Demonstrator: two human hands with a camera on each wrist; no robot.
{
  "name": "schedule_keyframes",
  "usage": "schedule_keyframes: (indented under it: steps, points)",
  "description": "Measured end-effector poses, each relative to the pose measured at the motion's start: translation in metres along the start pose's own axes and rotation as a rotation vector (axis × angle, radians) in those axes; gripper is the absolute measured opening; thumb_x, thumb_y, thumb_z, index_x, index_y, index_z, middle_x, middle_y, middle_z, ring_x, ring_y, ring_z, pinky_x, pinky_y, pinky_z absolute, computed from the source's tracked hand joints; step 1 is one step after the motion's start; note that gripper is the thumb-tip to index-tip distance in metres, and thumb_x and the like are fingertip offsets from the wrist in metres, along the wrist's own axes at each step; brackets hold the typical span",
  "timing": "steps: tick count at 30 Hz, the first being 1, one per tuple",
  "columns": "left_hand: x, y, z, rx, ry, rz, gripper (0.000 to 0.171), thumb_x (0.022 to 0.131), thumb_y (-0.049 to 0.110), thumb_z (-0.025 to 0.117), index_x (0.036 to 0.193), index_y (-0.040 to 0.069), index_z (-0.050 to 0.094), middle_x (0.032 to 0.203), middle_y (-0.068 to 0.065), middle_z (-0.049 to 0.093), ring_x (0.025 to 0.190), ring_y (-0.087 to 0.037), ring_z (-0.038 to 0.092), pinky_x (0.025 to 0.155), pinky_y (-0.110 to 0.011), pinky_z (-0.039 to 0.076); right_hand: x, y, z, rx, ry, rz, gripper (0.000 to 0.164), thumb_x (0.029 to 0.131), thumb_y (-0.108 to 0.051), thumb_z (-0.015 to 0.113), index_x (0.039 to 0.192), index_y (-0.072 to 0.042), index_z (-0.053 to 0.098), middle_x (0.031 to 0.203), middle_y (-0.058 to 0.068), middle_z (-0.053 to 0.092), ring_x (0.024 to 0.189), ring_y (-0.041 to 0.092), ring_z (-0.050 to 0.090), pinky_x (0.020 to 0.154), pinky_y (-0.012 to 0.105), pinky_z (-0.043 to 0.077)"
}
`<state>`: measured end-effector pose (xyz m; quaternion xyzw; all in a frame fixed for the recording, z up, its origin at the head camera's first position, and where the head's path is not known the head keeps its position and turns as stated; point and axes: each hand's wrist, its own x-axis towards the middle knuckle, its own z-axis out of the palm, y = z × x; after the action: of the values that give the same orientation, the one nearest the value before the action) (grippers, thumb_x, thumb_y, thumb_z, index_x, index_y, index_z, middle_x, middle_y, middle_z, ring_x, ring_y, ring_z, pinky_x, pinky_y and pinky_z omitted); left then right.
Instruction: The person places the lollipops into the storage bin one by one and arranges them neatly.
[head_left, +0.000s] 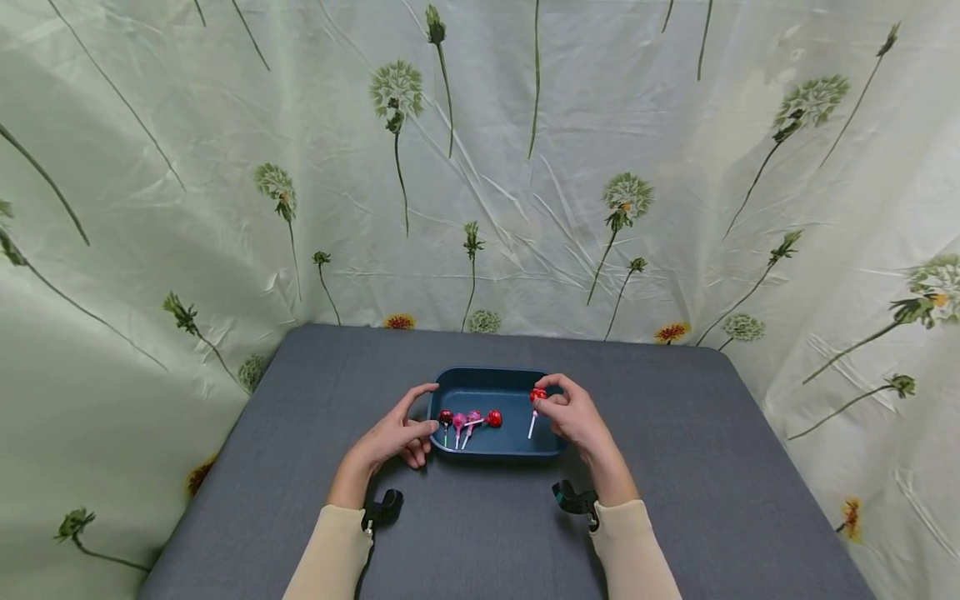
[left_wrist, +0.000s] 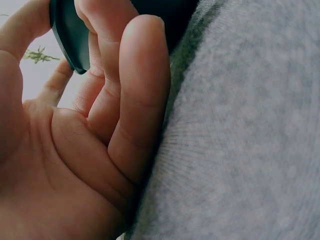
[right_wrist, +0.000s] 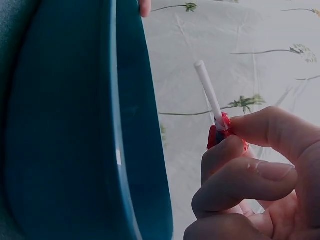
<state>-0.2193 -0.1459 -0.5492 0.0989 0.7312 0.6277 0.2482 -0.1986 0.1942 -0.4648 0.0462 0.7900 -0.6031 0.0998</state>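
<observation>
A dark blue rectangular tray (head_left: 495,455) sits on the table. My left hand (head_left: 392,435) holds its left end, thumb and index finger apart on the rim; in the left wrist view the fingers (left_wrist: 142,75) curl beside the tray wall (left_wrist: 75,45). Over the tray's right end, my right hand (head_left: 576,414) pinches a red-wrapped lollipop (head_left: 537,395) by its head. Its white stick (right_wrist: 209,92) points away from the fingers. Inside, at the left, lie a dark red lollipop (head_left: 446,416), pink lollipops (head_left: 460,422) and a red lollipop (head_left: 494,418).
The grey cloth-covered table (head_left: 720,467) extends around the tray. Behind it hangs a pale curtain (head_left: 525,192) printed with dandelions. Black wrist mounts (head_left: 386,507) show at both beige sleeves (head_left: 330,550).
</observation>
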Motion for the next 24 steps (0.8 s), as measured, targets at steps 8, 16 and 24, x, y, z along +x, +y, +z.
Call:
schedule_keyframes:
  steps: [8,16,24]
  points:
    - [0.001,0.000,0.000,-0.006,-0.002,0.000,0.076,0.104,0.029,0.069,0.164,0.039,0.023,0.075,-0.004,0.069,0.055,-0.016,0.066,0.056,-0.031,0.059,0.004,0.003,0.009,0.003,-0.028,-0.001,0.028,0.102,-0.016,0.069,0.128,-0.010,0.062,0.063,-0.003,0.051,0.050,0.015,0.033,0.050,0.025,0.030]
    - [0.001,0.000,0.000,-0.010,-0.002,-0.010,0.077,0.103,0.031,0.071,0.164,0.040,0.024,0.075,-0.005,0.069,0.055,-0.016,0.066,0.057,-0.032,0.060,0.011,0.009,0.018,0.014,-0.053,-0.011,0.028,0.101,-0.013,0.069,0.128,-0.006,0.061,0.061,-0.005,0.047,0.049,0.012,0.028,0.049,0.025,0.027]
    - [0.001,0.001,0.000,-0.005,0.001,-0.008,0.077,0.103,0.032,0.071,0.164,0.040,0.024,0.075,-0.005,0.068,0.055,-0.016,0.066,0.056,-0.032,0.060,0.015,0.011,0.026,-0.032,-0.035,-0.006,0.026,0.101,-0.014,0.070,0.125,-0.008,0.063,0.065,0.001,0.052,0.051,0.014,0.034,0.051,0.026,0.031]
